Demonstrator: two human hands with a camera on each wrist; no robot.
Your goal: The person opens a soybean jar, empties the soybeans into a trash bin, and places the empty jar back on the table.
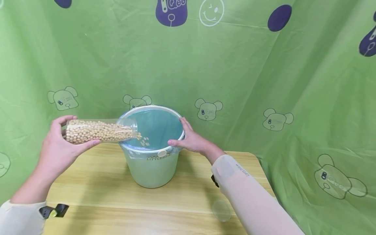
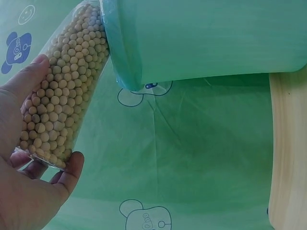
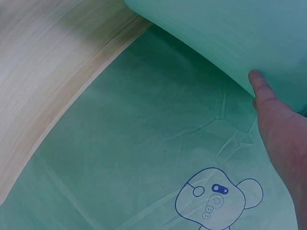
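Observation:
My left hand (image 1: pixel 60 145) grips a clear plastic jar (image 2: pixel 67 86) of pale soybeans (image 1: pixel 94 131) near its base. The jar lies almost level, its open mouth over the left rim of a light green bucket (image 1: pixel 152 169). Several soybeans (image 1: pixel 144 141) are in the air inside the bucket, just past the jar's mouth. A thin clear bag lines the bucket and folds over its white rim. On the right side, my right hand (image 1: pixel 192 139) holds the rim, with the thumb over the edge. One finger (image 3: pixel 261 86) lies against the bucket's side in the right wrist view. The bucket's bottom is hidden.
The bucket stands upright on a wooden table (image 1: pixel 117 202). A clear round disc, perhaps a lid (image 1: pixel 221 210), lies at the table's front right, beside my right sleeve. Green cloth (image 1: pixel 235 65) with bear prints hangs behind and around the table.

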